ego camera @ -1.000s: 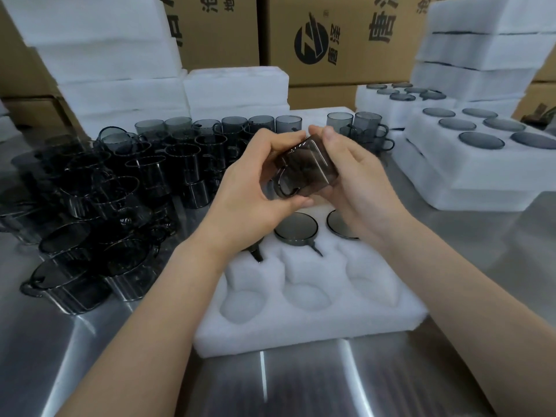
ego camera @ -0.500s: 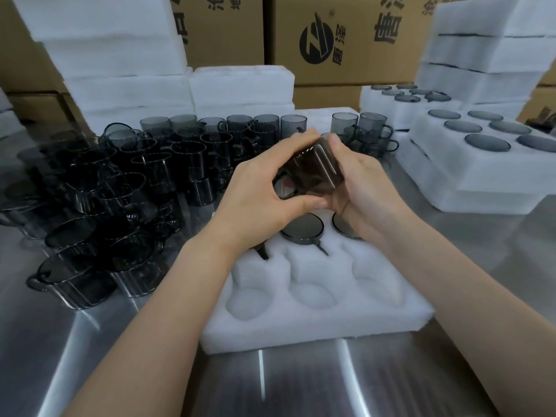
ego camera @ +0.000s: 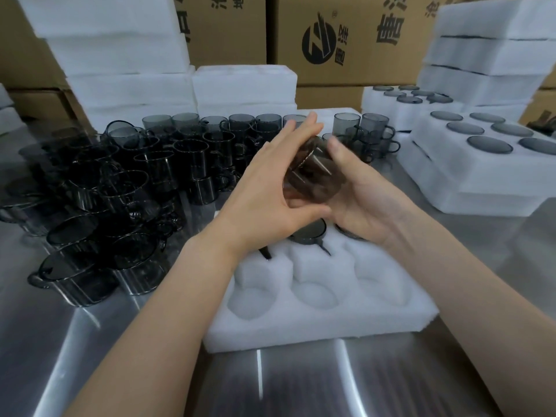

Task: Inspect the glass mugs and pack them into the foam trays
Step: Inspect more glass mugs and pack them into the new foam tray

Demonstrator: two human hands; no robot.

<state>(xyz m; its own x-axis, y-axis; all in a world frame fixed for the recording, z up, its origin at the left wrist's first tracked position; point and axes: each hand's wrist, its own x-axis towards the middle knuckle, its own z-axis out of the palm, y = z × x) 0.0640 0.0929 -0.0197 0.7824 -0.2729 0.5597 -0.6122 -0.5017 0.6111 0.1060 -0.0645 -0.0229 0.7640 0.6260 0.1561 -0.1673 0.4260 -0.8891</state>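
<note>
Glass mug (ego camera: 313, 173) tilted above foam tray (ego camera: 301, 329), between both hands; left hand (ego camera: 270, 194) straight-fingered, pressing its side; right hand (ego camera: 364, 203) cupped round it, thumb on top; likely light, slick, brittle; safest taken round the body, not the rim.

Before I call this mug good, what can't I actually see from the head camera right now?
Head view only.
1. Held mug: motion-blurred, covered by the left hand and right hand; handle and flaws unreadable.
2. Foam tray, back pockets: behind both hands; fill count unclear.
3. Mug pile: dark, overlapping; uncountable.
4. Dark object: cut off by right edge.
</note>
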